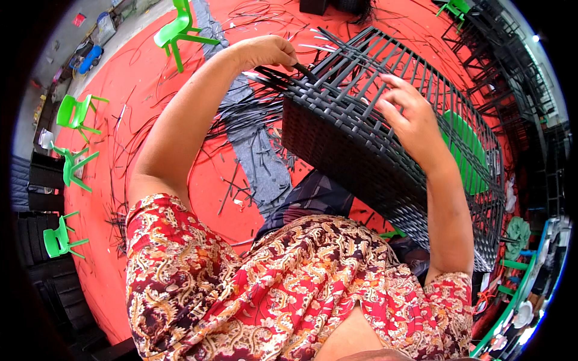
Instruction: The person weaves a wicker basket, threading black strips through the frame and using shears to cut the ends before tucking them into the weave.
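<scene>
A large black wicker furniture piece point(355, 129) leans in front of me, tightly woven on its near side. Its upper face shows bare parallel bars point(415, 69), with weaving along the near edge. At the far-left corner, my left hand point(274, 51) is closed, pinching a flat black strip point(304, 71) that runs into the weave. My right hand point(412, 120) hovers over the bars with its fingers apart and slightly bent, and nothing shows in it. Loose strip ends point(271, 78) stick out from the corner below my left hand.
Green plastic chairs point(75, 112) stand along the left on a red floor covering point(153, 102). A grey cloth strip point(256, 159) lies on it, strewn with black offcuts. Another green seat point(463, 150) shows behind the bars. Dark frames point(500, 78) are stacked at the right.
</scene>
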`<state>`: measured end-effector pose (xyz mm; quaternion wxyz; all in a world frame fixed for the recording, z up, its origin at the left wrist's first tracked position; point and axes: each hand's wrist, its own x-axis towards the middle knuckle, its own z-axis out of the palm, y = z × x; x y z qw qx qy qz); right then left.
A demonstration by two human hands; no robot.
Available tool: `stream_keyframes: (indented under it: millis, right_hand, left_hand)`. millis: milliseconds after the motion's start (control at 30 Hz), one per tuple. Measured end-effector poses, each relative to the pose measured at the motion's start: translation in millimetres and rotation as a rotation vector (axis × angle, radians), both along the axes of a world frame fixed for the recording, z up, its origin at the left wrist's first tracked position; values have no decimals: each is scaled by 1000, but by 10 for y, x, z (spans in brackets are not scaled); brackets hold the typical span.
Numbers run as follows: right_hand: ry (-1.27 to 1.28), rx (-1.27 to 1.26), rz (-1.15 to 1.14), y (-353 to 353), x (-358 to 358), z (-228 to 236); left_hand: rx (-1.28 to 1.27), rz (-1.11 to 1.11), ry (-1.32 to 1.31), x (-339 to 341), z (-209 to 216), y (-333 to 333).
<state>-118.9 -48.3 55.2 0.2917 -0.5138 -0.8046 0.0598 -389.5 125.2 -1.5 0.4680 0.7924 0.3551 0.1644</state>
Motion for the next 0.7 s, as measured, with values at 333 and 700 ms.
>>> stream_keyframes:
  millis: [333,700]
  right_hand:
    - [61,-7,-325,-1013,698,2]
    - [187,-27,-556,-1528,1003,-115]
  left_hand:
    - [-161,43,-109,11,-183,-1]
    - [-110,72,24,-231,-203,324]
